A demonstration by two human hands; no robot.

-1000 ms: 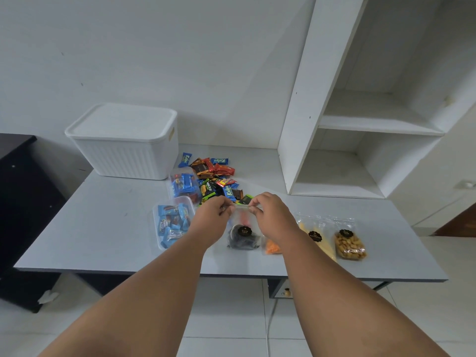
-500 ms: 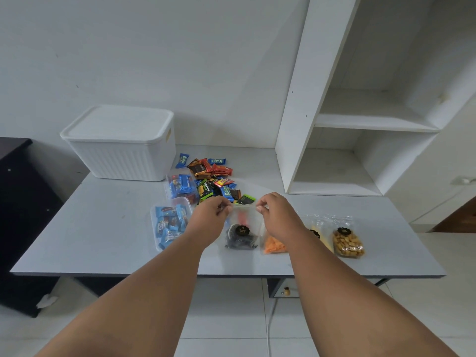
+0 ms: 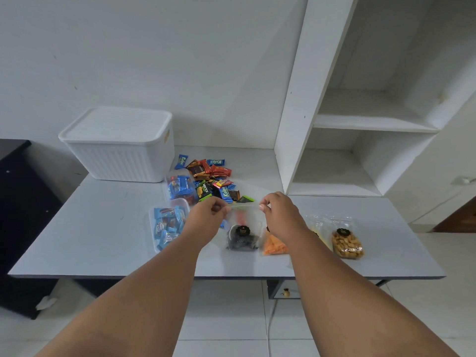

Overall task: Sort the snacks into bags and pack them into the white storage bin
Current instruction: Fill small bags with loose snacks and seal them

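Note:
My left hand [image 3: 207,215] and my right hand [image 3: 279,211] each pinch one end of the top edge of a clear zip bag [image 3: 244,217], held just above the table. Through the bag I see a pack of black snacks [image 3: 242,239] lying on the table. A pile of loose wrapped snacks [image 3: 212,181] lies behind my hands. Two clear bags filled with blue-wrapped snacks [image 3: 167,225] [image 3: 180,186] sit to the left. The white storage bin [image 3: 121,148], its lid on, stands at the back left.
Packs of orange snacks [image 3: 274,246], pale chips [image 3: 318,228] and peanuts [image 3: 346,243] lie to the right on the grey table [image 3: 103,228]. A white shelf unit [image 3: 360,124] rises at the back right. A dark cabinet [image 3: 15,202] stands left of the table.
My hands have moved apart along the bag's top edge, stretching it wider. The view has shifted slightly.

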